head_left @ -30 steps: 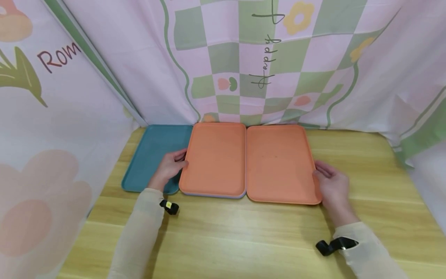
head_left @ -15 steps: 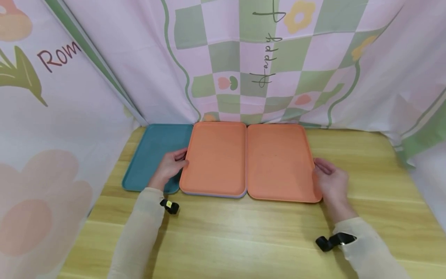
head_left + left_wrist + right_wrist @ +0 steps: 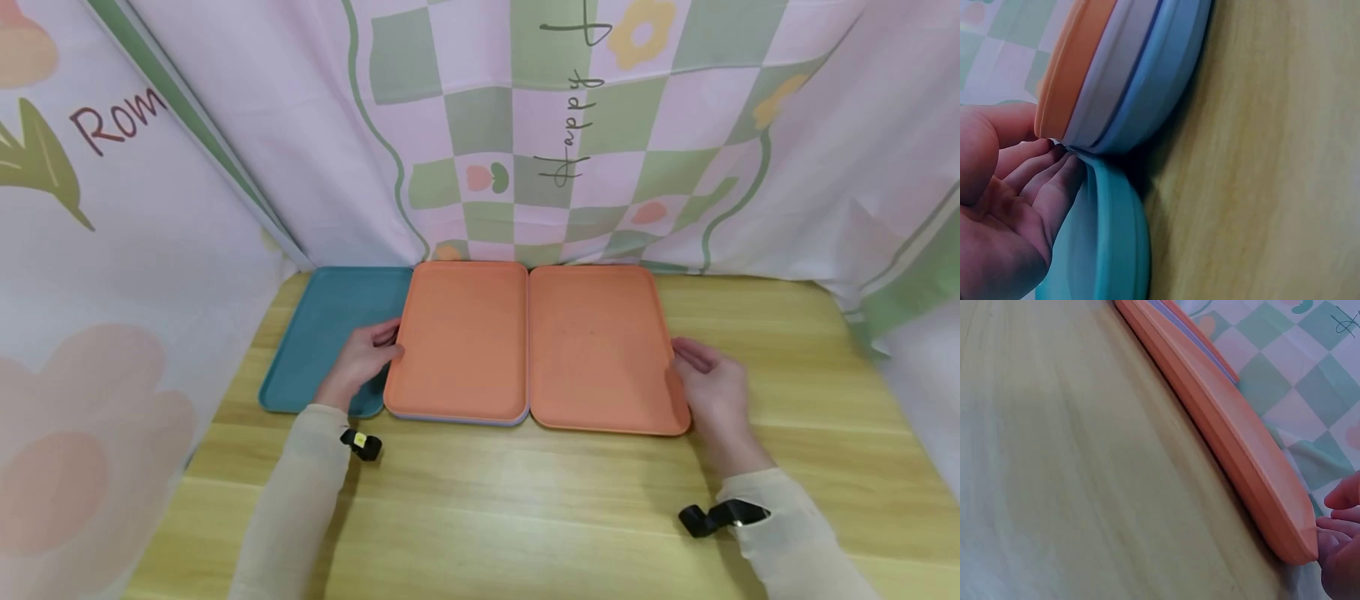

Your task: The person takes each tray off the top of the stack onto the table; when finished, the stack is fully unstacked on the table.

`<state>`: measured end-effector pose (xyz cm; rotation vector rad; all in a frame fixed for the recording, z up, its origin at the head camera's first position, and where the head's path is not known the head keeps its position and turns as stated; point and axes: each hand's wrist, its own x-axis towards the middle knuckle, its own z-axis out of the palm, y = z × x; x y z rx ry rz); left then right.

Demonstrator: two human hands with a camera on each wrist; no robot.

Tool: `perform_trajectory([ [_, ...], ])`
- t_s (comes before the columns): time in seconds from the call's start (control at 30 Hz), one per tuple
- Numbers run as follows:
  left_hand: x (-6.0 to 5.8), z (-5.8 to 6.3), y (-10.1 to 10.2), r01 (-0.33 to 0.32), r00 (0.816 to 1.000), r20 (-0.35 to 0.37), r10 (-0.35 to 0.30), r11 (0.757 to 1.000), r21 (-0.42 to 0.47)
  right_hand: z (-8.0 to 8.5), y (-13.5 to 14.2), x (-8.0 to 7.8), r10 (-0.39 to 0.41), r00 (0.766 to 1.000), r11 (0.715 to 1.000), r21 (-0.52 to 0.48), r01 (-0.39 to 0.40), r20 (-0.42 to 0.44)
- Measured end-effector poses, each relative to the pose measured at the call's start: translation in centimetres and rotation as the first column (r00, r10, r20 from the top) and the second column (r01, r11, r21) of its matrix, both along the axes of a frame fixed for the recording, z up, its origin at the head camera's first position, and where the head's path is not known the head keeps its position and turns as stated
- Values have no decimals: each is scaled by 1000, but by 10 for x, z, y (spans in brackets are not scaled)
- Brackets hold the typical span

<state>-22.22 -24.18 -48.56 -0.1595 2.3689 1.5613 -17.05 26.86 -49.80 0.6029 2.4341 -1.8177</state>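
Note:
Three groups of trays line up side by side at the table's back. In the middle, an orange tray (image 3: 459,342) tops a stack, with a lavender tray (image 3: 1100,81) and a blue tray (image 3: 1163,75) beneath it. My left hand (image 3: 363,362) touches that stack's left side, thumb at the orange rim and fingers stretched along the edge, over the teal tray (image 3: 318,333) to its left. Another orange tray (image 3: 600,350) lies against the stack's right side. Along its right edge my right hand (image 3: 714,392) rests its fingers, the thumb lifted in the right wrist view.
The wooden table (image 3: 525,508) extends in front of the trays and to their right. A checkered curtain (image 3: 540,125) hangs right behind them. Another printed curtain (image 3: 112,292) borders the left side. Each wrist wears a black camera (image 3: 363,444).
My right hand has shifted slightly toward the back, and the right orange tray has edged back a little with it. The left hand keeps its place at the stack.

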Motion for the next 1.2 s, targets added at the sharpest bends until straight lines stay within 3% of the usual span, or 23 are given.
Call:
perform_trajectory([
  [0.2,0,0,-3,9,1000,7,-9,1000,2,6,1,-1,54,998,998,14,-54,28],
  [0.37,-2,-1,-4,15,1000,11,-15,1000,5,9,2,-3,102,995,983,151,-103,16],
  [0.57,-1,-3,-5,16,1000,2,-16,1000,-1,15,-5,-2,88,996,958,277,-76,-31],
  [0.77,0,-3,-5,11,1000,-11,-11,1000,-12,21,-18,-2,99,988,962,265,-65,-117],
  [1.2,2,-1,-3,3,1000,-9,-3,1000,-21,24,-48,-8,215,949,960,227,-162,-232],
])
